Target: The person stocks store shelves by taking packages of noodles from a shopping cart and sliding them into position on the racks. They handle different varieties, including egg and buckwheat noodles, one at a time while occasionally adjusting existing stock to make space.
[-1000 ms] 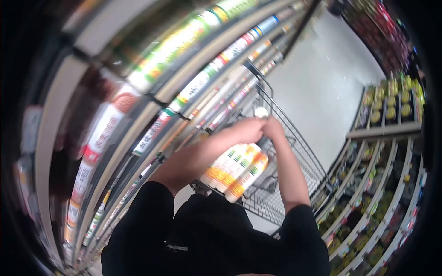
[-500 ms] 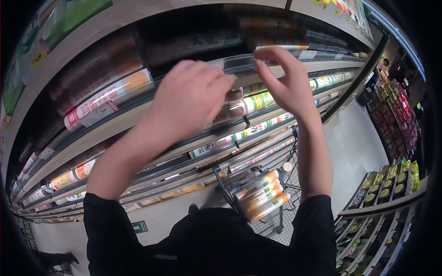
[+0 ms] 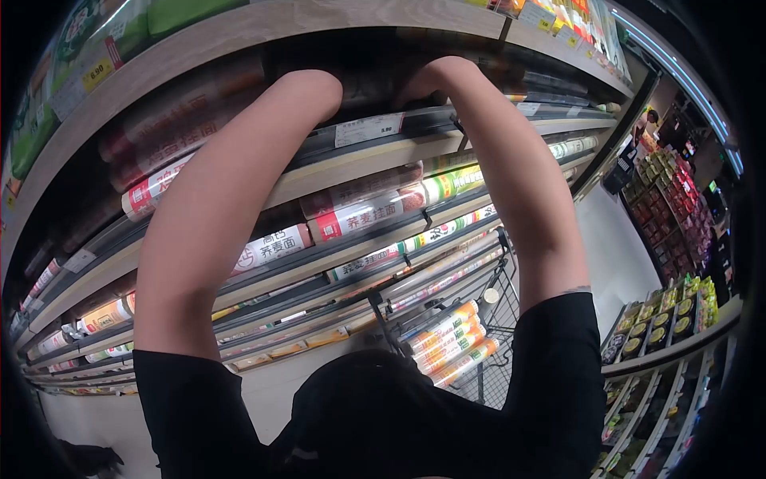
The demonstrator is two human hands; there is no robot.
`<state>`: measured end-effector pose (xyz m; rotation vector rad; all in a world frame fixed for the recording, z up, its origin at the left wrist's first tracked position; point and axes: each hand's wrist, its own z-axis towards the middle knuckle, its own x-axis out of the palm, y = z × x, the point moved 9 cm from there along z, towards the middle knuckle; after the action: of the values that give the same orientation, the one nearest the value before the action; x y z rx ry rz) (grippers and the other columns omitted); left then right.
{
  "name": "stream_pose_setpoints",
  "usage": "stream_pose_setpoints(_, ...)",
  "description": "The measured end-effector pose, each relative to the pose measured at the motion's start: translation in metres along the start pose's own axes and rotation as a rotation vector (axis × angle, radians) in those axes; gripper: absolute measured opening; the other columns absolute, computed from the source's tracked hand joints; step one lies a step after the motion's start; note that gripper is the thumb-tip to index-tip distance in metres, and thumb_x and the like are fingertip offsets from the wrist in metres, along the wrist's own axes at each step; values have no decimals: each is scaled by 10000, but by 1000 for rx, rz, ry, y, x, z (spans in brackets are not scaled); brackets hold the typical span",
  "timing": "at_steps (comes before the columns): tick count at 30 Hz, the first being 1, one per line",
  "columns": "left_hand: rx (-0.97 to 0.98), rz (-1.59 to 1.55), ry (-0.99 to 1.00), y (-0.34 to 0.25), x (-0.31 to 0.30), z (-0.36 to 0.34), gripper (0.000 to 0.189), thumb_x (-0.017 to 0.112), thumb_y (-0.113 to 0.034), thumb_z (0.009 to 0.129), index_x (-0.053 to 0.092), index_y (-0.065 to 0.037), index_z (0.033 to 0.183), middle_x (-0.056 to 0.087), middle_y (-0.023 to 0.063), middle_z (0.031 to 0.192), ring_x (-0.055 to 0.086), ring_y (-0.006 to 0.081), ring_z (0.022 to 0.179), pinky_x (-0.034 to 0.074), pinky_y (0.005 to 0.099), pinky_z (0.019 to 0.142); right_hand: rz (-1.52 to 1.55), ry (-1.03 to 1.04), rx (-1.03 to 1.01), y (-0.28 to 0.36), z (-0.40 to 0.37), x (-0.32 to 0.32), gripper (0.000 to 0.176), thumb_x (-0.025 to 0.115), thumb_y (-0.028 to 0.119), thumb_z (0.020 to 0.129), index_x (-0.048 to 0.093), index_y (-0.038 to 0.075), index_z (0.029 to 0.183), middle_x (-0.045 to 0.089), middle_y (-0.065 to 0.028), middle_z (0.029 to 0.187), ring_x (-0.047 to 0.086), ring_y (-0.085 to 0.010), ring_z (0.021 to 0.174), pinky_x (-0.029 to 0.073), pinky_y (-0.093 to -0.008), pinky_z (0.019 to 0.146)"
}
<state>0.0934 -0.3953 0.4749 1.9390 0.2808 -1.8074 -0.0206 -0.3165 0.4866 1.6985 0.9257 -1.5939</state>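
Both my arms stretch up and forward into a dark shelf bay. My left hand [image 3: 317,86] is in past the shelf's front rail, its fingers lost in shadow. To its right, my right hand [image 3: 437,76] bends inward over the same bay, fingers likewise hidden. Between the hands lies a dim wrapped noodle pack [image 3: 369,89], and I cannot tell whether either hand grips it. A white price tag [image 3: 369,130] is on the rail just below them. Left of my left arm, a red-and-white noodle pack [image 3: 152,191] lies on this shelf.
Lower shelves hold more packs, including buckwheat noodles [image 3: 367,215] and a green-and-white pack [image 3: 453,184]. A shopping cart [image 3: 499,375] with several orange-and-white noodle packs [image 3: 447,343] stands below my right arm. Green bags [image 3: 120,40] fill the shelf above. Another display [image 3: 670,319] stands at right.
My hands, earlier in front of the shelf with the left blurred and the right's fingers curved, have gone up and deeper into the dark bay. The rail's price tag now shows.
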Motion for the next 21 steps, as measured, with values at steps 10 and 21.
stream_pose_setpoints(10,27,5,-642,-14,-55,-98,481,764,-242,894,644,-125,1344,697,133,1271,686,337,1135,566,439,924,-19,-412,-88,-15,-93,-40,395,721,82,805,644,-8,1182,715,-186,1146,663,-349,1132,546,-412,970)
stream_pose_setpoints(21,917,-995,-745,-167,28,-156,700,947,-50,731,616,-61,1348,690,148,1301,696,268,1168,611,390,997,446,-773,-455,-132,-283,127,590,791,46,806,625,86,1371,701,-164,1265,699,-312,1136,578,-412,953)
